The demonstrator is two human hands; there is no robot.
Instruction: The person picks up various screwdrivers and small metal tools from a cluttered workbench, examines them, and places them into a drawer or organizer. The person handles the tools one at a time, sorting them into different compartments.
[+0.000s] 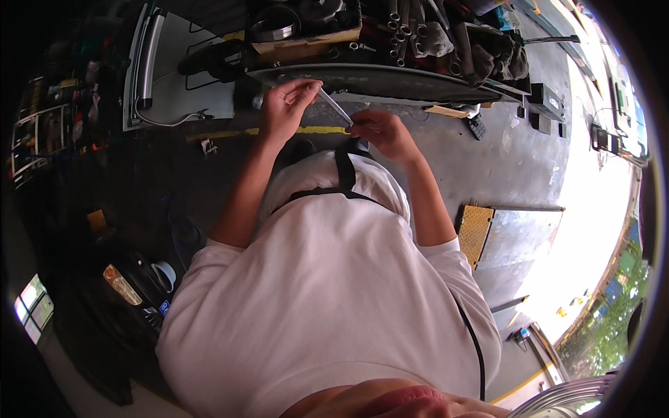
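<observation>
Both of my hands are raised in front of my body, at the near edge of a dark metal workbench (376,83). A slim silvery metal rod or wrench shank (335,106) runs at a slant between them. My left hand (285,109) pinches its upper end between thumb and fingers. The lower end lies in the fingers of my right hand (384,133), which partly cover it. On the bench beyond, several combination wrenches (401,28) lie side by side next to a grey rag (435,41).
A cardboard box (308,41) with a round metal part (274,26) stands on the bench, left of the wrenches. Dark, crumpled work gloves or rags (499,57) lie at its right end. A yellow line (225,135) crosses the floor. A metal plate with a yellow end (475,230) lies right.
</observation>
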